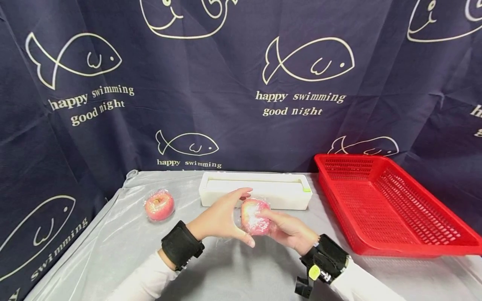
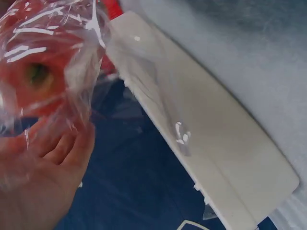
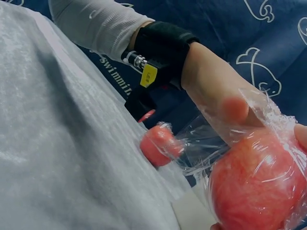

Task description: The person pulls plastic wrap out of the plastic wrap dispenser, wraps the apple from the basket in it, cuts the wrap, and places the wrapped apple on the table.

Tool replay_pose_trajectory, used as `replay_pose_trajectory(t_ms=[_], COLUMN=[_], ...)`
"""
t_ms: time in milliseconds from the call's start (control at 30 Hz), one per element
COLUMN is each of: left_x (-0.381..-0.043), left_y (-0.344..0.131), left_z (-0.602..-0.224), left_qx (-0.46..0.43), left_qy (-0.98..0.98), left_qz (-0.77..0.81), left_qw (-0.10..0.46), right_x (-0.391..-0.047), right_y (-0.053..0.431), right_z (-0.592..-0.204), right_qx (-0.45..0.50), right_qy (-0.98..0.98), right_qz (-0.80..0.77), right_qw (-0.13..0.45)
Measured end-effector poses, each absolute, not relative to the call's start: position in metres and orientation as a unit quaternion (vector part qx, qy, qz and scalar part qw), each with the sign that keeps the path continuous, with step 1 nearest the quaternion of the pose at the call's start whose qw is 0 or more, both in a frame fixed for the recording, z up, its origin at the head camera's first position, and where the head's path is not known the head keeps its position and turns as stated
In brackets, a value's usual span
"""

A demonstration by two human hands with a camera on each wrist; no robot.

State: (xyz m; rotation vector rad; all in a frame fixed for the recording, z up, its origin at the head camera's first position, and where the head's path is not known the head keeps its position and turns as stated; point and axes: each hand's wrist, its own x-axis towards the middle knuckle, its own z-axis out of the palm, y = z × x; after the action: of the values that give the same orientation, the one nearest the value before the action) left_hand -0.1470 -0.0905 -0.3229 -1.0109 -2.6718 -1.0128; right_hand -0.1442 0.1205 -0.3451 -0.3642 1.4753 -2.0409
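Observation:
A red apple (image 1: 253, 215) in clear plastic film is held up in front of the white box. My right hand (image 1: 291, 232) grips it from the right, thumb over its near side. On its left, my left hand (image 1: 220, 217) has its thumb and fingers spread in a wide curve at the film. Loose film sticks out from the apple (image 3: 259, 182) toward the left hand in the right wrist view. In the left wrist view, the stem hollow of the apple (image 2: 36, 86) shows through crinkled film. A second film-covered apple (image 1: 160, 205) sits on the table at left.
A long white box (image 1: 297, 201) lies across the back of the table, partly behind the hands. At the right stands a red perforated basket (image 1: 406, 250). Grey cloth (image 1: 124, 251) covers the table, and a dark blue fish-print curtain (image 1: 226, 104) hangs behind.

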Motion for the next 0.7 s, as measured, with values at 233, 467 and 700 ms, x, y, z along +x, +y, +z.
replay_pose_trajectory(t_ms=[233, 467, 700], left_x=[-0.154, -0.156, -0.157], left_y=[-0.110, -0.123, -0.128], left_z=[-0.312, -0.315, -0.321], left_qx=[-0.303, -0.230, -0.181], left_qy=[-0.858, -0.773, -0.546], left_qz=[-0.412, -0.582, -0.763], left_qw=[0.047, -0.104, -0.294], right_x=[-0.145, -0.145, -0.144], right_y=[0.130, 0.138, 0.143], right_z=[-0.338, -0.325, -0.316], right_qx=[-0.129, -0.140, -0.123], right_qy=[0.524, 0.509, 0.495], right_qz=[-0.791, -0.813, -0.829], right_qw=[0.289, 0.243, 0.230])
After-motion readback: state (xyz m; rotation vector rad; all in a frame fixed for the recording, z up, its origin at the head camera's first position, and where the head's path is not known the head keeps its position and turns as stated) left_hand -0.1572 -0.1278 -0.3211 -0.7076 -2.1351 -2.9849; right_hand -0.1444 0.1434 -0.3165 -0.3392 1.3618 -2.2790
